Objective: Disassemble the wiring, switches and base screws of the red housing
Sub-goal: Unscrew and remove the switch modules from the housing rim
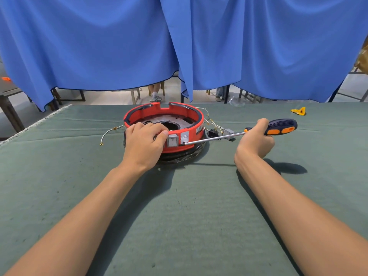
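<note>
The round red housing (191,124) stands on the green cloth in the middle of the table, with a metal plate inside and black wrap under its base. A grey rocker switch (172,140) sits in its near wall. My left hand (144,142) grips the near rim, thumb beside the switch. My right hand (256,140) holds a screwdriver by its blue and orange handle (282,127); the long shaft (215,138) runs left and its tip touches the housing wall just right of the switch. White wires (211,121) with a black part (213,133) lie at the right, and one wire (108,133) trails left.
A green cloth (179,206) covers the table. A small yellow piece (298,111) lies at the far right. Blue curtains (179,42) hang behind the table's far edge, with chair legs and a person's feet below them.
</note>
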The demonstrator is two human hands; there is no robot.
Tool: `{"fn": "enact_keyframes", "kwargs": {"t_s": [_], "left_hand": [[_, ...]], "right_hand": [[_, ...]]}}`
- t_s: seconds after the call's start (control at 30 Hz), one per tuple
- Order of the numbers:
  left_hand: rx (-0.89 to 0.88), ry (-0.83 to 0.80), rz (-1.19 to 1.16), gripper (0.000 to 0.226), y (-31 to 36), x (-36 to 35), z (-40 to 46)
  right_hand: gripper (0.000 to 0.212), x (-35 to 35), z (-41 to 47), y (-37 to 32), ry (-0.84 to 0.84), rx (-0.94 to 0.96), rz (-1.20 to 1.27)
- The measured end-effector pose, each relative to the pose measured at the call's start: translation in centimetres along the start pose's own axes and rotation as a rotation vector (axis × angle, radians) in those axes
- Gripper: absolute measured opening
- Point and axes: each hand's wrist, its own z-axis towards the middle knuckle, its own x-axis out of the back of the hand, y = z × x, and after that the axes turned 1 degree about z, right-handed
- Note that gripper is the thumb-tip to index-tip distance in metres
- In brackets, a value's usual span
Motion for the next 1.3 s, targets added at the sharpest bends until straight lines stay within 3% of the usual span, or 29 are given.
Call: {"fn": "enact_keyframes", "kwargs": {"t_s": [0.67,1.07,1.3], "left_hand": [[0.037,-0.01,-0.04,0.032,0.5,-0.4,0.2],[0.034,-0.021,-0.056,0.025,0.4,-0.5,0.1],[0.025,-0.021,-0.034,0.029,0.3,0.0,0.0]], "right_hand": [[0.03,-0.3,-0.1,0.8,0.07,-0.028,0.046],[0.029,-4.4,0.5,1.6,-0.134,-0.05,-0.265],[0.03,-5.1,0.3,2.2,-0.155,-0.039,-0.317]]}}
